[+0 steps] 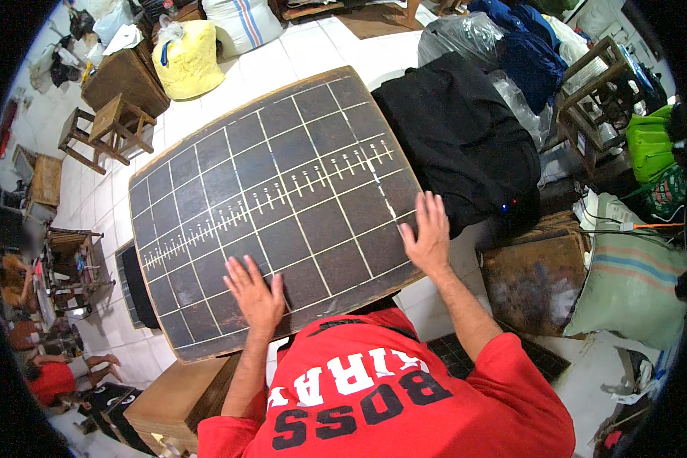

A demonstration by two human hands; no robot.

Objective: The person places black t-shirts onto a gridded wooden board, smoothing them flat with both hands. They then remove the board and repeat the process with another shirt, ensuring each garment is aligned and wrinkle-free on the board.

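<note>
A dark board (229, 179) with a pale grid and a marked scale across its middle lies flat before me, its wooden rim showing. My left hand (256, 296) rests palm down near the board's front edge, fingers spread, holding nothing. Toward the right corner, my right hand (429, 235) is also flat, its fingers stretched out over the edge of the board. Close beyond that hand is a heap of black cloth (462, 137) lying along the board's right side. Neither hand touches the cloth as far as I can see.
Wooden stools (114, 126) stand at the far left, near a yellow sack (188, 61). A wooden box (179, 397) sits at the lower left. On the right are a pale green sack (626, 282), a wooden frame (591, 107) and cables. Another person (53, 379) is at the left.
</note>
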